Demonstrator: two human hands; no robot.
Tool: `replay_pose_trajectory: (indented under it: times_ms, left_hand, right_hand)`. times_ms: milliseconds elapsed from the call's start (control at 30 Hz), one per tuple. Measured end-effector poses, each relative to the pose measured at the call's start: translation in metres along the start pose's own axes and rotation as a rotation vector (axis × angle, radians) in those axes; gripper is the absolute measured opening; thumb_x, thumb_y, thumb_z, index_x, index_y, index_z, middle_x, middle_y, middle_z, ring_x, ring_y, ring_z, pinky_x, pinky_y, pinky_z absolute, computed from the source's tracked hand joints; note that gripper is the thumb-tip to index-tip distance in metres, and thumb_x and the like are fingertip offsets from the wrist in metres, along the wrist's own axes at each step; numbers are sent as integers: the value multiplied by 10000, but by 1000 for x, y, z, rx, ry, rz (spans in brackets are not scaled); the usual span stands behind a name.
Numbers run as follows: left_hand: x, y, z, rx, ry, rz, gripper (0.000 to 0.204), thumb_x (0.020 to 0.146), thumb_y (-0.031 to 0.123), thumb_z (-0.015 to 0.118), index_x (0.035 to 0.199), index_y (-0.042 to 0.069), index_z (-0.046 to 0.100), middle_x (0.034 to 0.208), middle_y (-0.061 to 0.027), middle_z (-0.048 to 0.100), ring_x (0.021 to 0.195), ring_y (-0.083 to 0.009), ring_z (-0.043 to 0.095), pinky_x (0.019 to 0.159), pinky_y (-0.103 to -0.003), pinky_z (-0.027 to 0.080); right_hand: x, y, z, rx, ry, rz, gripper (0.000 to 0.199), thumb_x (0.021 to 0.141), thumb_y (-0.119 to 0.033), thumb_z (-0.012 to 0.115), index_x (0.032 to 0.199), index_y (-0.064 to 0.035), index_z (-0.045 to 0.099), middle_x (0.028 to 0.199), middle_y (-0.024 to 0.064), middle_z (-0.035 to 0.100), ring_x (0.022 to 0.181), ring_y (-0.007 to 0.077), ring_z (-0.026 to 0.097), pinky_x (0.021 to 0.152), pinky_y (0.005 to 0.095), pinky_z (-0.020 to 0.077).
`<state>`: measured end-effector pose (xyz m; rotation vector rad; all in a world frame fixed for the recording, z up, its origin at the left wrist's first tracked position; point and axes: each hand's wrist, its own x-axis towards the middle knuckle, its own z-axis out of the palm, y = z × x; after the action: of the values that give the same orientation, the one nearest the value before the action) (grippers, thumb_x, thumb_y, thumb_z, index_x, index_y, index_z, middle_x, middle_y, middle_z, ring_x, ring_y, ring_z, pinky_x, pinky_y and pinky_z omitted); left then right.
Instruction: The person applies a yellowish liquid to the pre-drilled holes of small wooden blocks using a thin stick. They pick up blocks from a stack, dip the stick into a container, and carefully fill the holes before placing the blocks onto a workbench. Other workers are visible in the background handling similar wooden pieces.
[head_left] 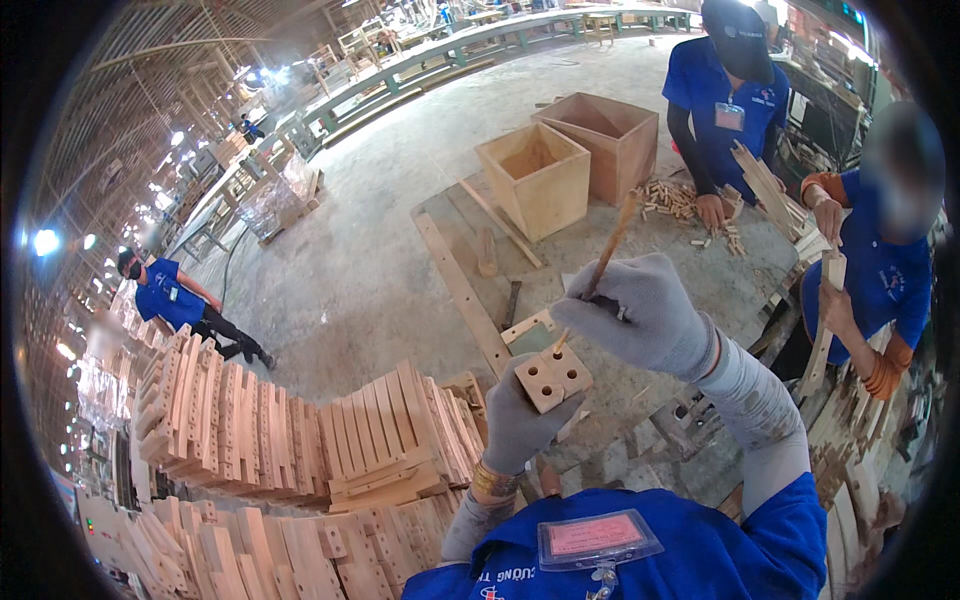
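The left hand (525, 425), in a grey glove, is wrapped around a wooden block (553, 380) and grips it tight. The block is in front of the person's chest, tilted so its end with round, dark holes shows. The right hand (640, 312), in a grey glove too, is closed around a thin brown stick (612, 243). The stick slants down, and its low end is at one hole; I cannot tell how deep it goes. Past the hands is a grey surface (556, 285) with two wooden boxes, a pale box (548, 202) and a browner box (628, 165), side by side. A pile of little wooden pegs (672, 200) lies just right of them. A person in a cap (725, 105) has a hand by the pegs. Another person (885, 275), at the far right, holds a piece of wood (833, 270). Big stacks of cut wood (235, 420) stand at the lower left.
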<state>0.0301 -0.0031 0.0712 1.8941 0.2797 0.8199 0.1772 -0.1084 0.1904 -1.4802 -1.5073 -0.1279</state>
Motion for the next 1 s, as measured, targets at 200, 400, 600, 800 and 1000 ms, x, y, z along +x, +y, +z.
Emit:
replay_pose_trajectory:
  times_ms: [200, 400, 600, 800, 1000]
  left_hand:
    - [0, -5, 3, -24, -5, 4, 495, 681, 177, 804, 1046, 13, 513, 897, -81, 670, 802, -125, 657, 687, -258, 535]
    - [0, -6, 4, -30, -6, -24, 497, 678, 180, 810, 1044, 15, 516, 905, -80, 668, 819, -126, 655, 694, -260, 536]
    - [1, -3, 7, -7, 5, 0, 494, 673, 180, 812, 1038, 16, 521, 900, -80, 671, 800, -131, 661, 688, -261, 537]
    - [-3, -15, 7, -45, 27, -7, 494, 680, 180, 806, 1047, 19, 517, 893, -85, 673, 794, -141, 668, 681, -265, 539]
    - [-1, -6, 4, -8, 10, 0, 490, 683, 186, 803, 1043, 22, 514, 901, -89, 672, 796, -136, 664, 681, -269, 538]
  right_hand:
    - [2, 0, 3, -5, -26, -24, 232, 803, -202, 648, 667, -40, 552, 539, 96, 545, 452, 244, 555, 442, 315, 422]
    - [7, -3, 1, -98, -59, -20, 262, 807, -220, 635, 640, -50, 527, 549, 114, 543, 462, 264, 555, 446, 327, 426]
    - [7, -3, 0, -99, -28, 35, 275, 804, -223, 642, 637, -35, 530, 533, 120, 533, 472, 284, 563, 449, 326, 431]
    - [9, -4, -7, 9, 109, 114, 249, 796, -191, 663, 657, -15, 555, 535, 133, 538, 473, 274, 577, 445, 306, 423]
    - [1, -4, -8, 54, 42, 116, 246, 803, -188, 662, 660, -16, 560, 522, 121, 524, 468, 262, 577, 438, 306, 413]
